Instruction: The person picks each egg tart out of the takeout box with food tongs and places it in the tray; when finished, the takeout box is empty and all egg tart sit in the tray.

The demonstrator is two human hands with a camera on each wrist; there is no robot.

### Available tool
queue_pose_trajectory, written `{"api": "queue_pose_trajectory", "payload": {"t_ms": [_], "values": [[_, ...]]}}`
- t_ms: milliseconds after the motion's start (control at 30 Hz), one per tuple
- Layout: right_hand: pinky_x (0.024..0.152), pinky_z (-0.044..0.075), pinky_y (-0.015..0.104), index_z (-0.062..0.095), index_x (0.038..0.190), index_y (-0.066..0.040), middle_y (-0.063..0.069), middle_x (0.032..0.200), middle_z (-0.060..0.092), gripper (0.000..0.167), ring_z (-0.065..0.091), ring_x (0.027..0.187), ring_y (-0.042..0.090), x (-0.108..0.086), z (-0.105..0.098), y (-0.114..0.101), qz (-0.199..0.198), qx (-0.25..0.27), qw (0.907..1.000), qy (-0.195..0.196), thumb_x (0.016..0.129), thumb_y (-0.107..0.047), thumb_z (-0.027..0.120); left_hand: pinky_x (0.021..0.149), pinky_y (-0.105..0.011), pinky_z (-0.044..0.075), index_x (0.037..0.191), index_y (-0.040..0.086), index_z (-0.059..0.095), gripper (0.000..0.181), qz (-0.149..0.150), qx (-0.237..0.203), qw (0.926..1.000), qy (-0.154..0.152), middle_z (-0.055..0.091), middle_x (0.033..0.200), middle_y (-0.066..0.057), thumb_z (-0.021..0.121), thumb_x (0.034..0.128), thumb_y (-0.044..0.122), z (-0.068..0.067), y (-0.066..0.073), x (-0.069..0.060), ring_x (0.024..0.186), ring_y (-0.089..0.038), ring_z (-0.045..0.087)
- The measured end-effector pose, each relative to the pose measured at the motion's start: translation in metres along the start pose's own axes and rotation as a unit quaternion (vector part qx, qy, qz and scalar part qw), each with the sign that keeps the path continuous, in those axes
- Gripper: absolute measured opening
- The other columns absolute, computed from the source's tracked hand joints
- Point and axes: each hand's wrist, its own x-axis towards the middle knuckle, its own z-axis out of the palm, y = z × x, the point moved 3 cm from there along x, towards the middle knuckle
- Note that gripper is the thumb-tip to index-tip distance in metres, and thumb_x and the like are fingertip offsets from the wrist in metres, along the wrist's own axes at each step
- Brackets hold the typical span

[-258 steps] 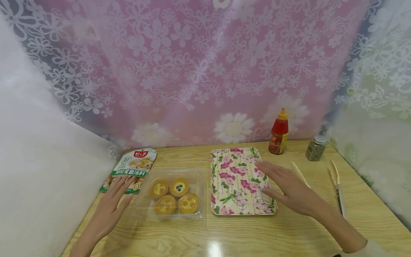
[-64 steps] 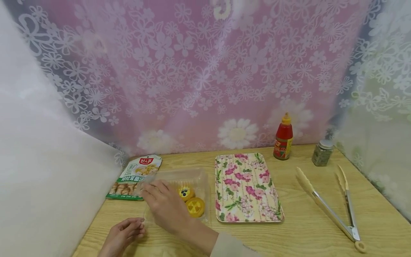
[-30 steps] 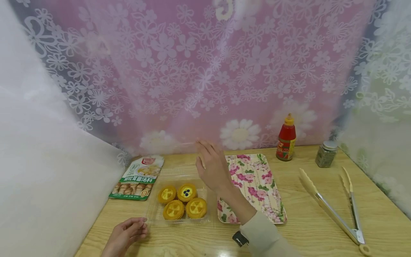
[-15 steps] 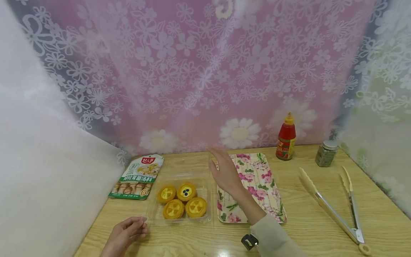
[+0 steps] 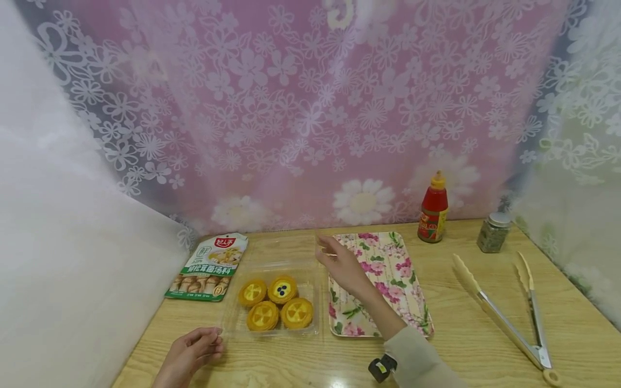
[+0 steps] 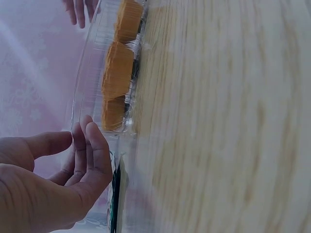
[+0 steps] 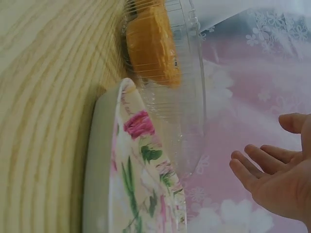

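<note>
A clear plastic clamshell box (image 5: 317, 318) stands on the table with its lid (image 5: 276, 249) folded back flat behind it. Several egg tarts (image 5: 262, 316) sit inside, one topped with dark berries. My left hand (image 5: 190, 353) pinches the box's front left corner between thumb and fingers; in the left wrist view the thumb and fingertips (image 6: 92, 133) meet at the rim. Over the left edge of the floral tray (image 5: 388, 291), my right hand (image 5: 342, 264) hovers beside the lid's right edge. Its fingers are loosely bent and hold nothing in the right wrist view.
A green and white soup-mix pouch (image 5: 208, 268) lies left of the box. At the back right are a red sauce bottle (image 5: 433, 210) and a small spice jar (image 5: 494, 233). Metal tongs (image 5: 533, 334) lie spread at the right. A floral curtain (image 5: 291, 134) hangs behind.
The lid has swung up and back, uncovering the tarts. My right hand let go of it and moved right, toward the tray. My left hand came to the box corner and has stayed there.
</note>
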Motion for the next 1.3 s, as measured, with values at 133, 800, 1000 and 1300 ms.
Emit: {"api": "queue_pose_trajectory", "payload": {"t_ms": [133, 800, 1000, 1300], "values": [[0.109, 0.047, 0.058, 0.043, 0.159, -0.017, 0.010, 0.157, 0.050, 0.054, 0.049, 0.141, 0.036, -0.002, -0.001, 0.013, 0.039, 0.043, 0.9982, -0.014, 0.109, -0.035, 0.057, 0.085, -0.034, 0.062, 0.127, -0.006, 0.066, 0.033, 0.003, 0.000, 1.0000, -0.001, 0.073, 0.099, -0.006, 0.063, 0.1065, 0.019, 0.000, -0.001, 0.000, 0.093, -0.020, 0.072], [0.117, 0.037, 0.063, 0.028, 0.163, -0.006, 0.029, 0.158, 0.041, 0.064, 0.046, 0.141, 0.047, -0.041, -0.075, 0.054, 0.109, 0.086, 0.9863, -0.090, 0.111, -0.037, 0.051, 0.082, -0.033, 0.062, 0.128, -0.007, 0.064, 0.037, 0.001, 0.013, 0.9998, 0.015, 0.074, 0.102, -0.008, 0.061, 0.1077, 0.023, 0.004, 0.004, -0.005, 0.092, -0.021, 0.073], [0.112, 0.040, 0.066, 0.025, 0.163, -0.002, 0.032, 0.156, 0.041, 0.067, 0.047, 0.139, 0.051, -0.053, -0.099, 0.061, 0.122, 0.073, 0.9863, -0.085, 0.112, -0.039, 0.049, 0.083, -0.034, 0.062, 0.132, -0.010, 0.061, 0.042, 0.005, 0.020, 0.9994, 0.029, 0.073, 0.104, -0.010, 0.061, 0.1075, 0.024, 0.006, 0.010, -0.004, 0.094, -0.023, 0.074], [0.112, 0.045, 0.058, 0.023, 0.162, 0.003, 0.032, 0.159, 0.037, 0.067, 0.050, 0.136, 0.049, -0.077, -0.122, 0.071, 0.113, 0.085, 0.9875, -0.071, 0.113, -0.034, 0.049, 0.080, -0.035, 0.063, 0.133, -0.008, 0.061, 0.040, -0.008, 0.012, 0.9978, 0.064, 0.073, 0.104, -0.013, 0.062, 0.1066, 0.021, 0.010, 0.008, -0.003, 0.092, -0.025, 0.074]]}}
